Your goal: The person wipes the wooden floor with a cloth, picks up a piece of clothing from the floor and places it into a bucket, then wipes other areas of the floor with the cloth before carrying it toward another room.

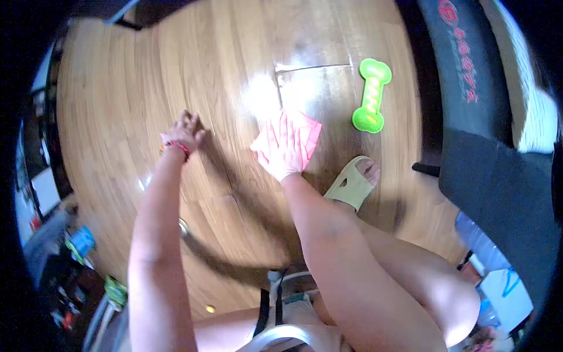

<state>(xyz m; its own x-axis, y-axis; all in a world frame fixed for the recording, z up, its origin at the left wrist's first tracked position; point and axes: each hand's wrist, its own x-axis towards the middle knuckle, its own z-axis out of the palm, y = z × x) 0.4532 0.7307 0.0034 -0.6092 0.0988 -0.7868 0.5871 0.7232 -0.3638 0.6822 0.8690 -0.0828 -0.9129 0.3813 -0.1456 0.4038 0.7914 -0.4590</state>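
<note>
A pink cloth (311,136) lies on the wood-plank floor (135,76) in the middle of the view. My right hand (283,151) rests flat on top of it, palm down with the fingers stretched forward, covering much of its left part. To the left, my left hand (185,134) is low over the floor with its fingers apart and nothing in them. Whether its fingertips touch the planks I cannot tell. A red bracelet (180,148) circles the left wrist.
A green bone-shaped toy (372,97) lies right of the cloth. My foot in a pale green slipper (349,183) is close by. A dark treadmill-like surface (463,76) runs along the right side. Left are a blue package (81,240) and a green package (115,292).
</note>
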